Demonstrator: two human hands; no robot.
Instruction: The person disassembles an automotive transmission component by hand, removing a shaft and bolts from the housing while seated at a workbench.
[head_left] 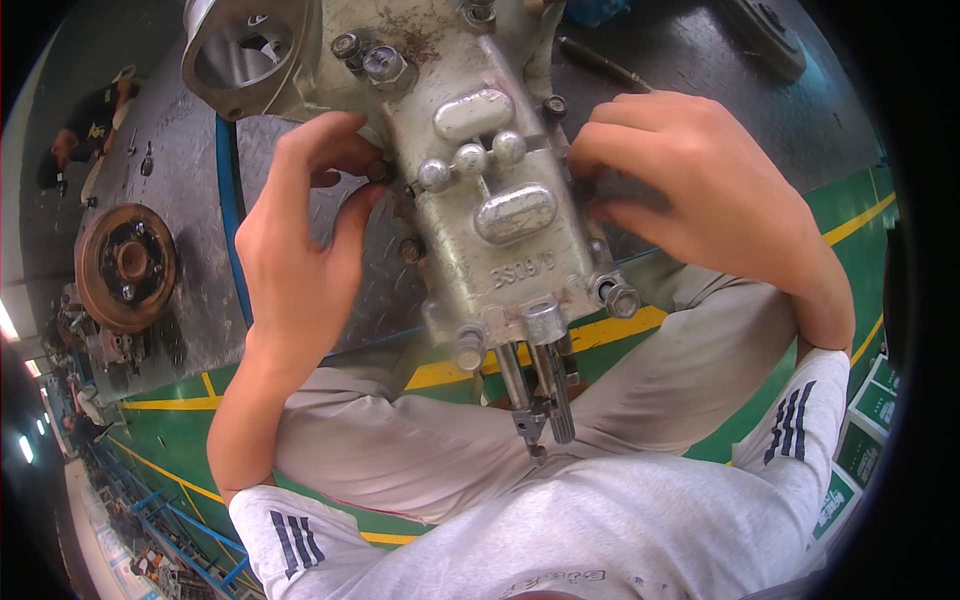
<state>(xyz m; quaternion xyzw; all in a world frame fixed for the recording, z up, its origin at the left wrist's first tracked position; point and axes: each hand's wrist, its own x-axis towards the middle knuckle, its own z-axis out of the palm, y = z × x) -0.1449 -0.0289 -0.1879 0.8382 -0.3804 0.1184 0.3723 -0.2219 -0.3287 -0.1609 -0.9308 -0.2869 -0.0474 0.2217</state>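
Observation:
A silver cast-metal gearbox housing (pixel 500 260) lies in front of me on the metal workbench. Its narrow end points toward my lap, with steel shafts (pixel 535 400) sticking out of it. My left hand (pixel 305 210) is at the housing's left side, thumb and fingers closed around a dark bolt head (pixel 379 171). On the opposite side, my right hand (pixel 690 175) has its fingers curled against the housing's edge; whatever they pinch there is hidden. Other bolts show along the housing, such as one at the near right corner (pixel 617 298) and one above my right fingers (pixel 554 107).
A rusty brake drum or hub (pixel 127 267) sits on the bench's left part, with small bolts (pixel 147 160) farther back. A rod-like tool (pixel 605 62) lies behind my right hand. At the far right is a round metal disc (pixel 755 35). Another person (pixel 88 125) is at the far left.

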